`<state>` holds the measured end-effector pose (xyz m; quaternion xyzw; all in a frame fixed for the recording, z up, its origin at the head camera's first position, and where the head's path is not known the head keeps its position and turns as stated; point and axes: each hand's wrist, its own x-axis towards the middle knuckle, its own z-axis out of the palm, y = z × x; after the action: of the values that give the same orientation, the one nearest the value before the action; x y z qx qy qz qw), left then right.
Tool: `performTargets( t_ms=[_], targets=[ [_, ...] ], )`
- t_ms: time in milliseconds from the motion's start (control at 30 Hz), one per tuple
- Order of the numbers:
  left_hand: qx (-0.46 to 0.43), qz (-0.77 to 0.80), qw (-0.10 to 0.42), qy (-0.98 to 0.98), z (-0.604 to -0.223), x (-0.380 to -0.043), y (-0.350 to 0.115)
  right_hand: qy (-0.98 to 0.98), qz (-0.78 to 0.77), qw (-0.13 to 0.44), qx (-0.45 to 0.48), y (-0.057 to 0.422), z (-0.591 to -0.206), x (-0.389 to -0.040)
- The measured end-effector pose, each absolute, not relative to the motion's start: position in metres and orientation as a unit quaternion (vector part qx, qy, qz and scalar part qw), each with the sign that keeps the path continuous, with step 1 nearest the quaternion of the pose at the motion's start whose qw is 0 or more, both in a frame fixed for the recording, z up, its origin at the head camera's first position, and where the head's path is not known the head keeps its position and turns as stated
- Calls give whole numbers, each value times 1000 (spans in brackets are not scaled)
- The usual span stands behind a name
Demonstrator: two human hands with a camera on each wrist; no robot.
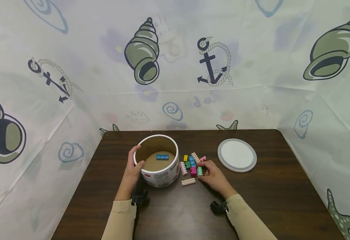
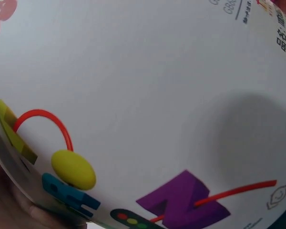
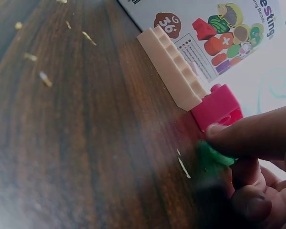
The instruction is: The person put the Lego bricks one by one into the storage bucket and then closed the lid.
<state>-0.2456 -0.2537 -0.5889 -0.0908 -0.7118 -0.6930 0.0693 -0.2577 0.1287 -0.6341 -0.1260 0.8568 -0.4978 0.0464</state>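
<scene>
A white round tub (image 1: 163,178) with printed sides stands on the table, a blue toy brick (image 1: 162,157) lying on its floor. My left hand (image 1: 131,171) grips the tub's near-left rim, thumb over the edge; in the left wrist view the printed wall (image 2: 133,71) fills most of the picture. Right of the tub, my right hand (image 1: 212,176) pinches a light green brick (image 1: 200,171), partly hidden by the fingers in the right wrist view. Beside it are a magenta brick (image 1: 193,171), a blue brick (image 1: 192,161) and a dark green brick (image 1: 188,165).
Around the pile lie a pale pink brick (image 1: 183,168), a yellow brick (image 1: 185,157) and a cream brick (image 1: 188,182). A round white lid (image 1: 237,155) rests at the right on the dark wooden table (image 1: 283,200). A patterned curtain (image 1: 178,66) hangs behind.
</scene>
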Motion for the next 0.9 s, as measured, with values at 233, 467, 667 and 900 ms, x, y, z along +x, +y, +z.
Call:
performTargets(
  t_ms=[233,467,667,900],
  targets=[
    [-90,-691,67,-715,-591,-245,-255,860,-497,49,-108,127,-636,-256],
    [-89,-696,64,-710,-590,-244,-254,827,-553,59,-82,129,-634,-255],
    [-87,-696,61,-711,-589,-243,-253,799,-594,75,-59,132,-633,-252],
    [-91,-695,59,-711,-588,-243,-255,807,-584,31,-82,130,-637,-251]
  ],
)
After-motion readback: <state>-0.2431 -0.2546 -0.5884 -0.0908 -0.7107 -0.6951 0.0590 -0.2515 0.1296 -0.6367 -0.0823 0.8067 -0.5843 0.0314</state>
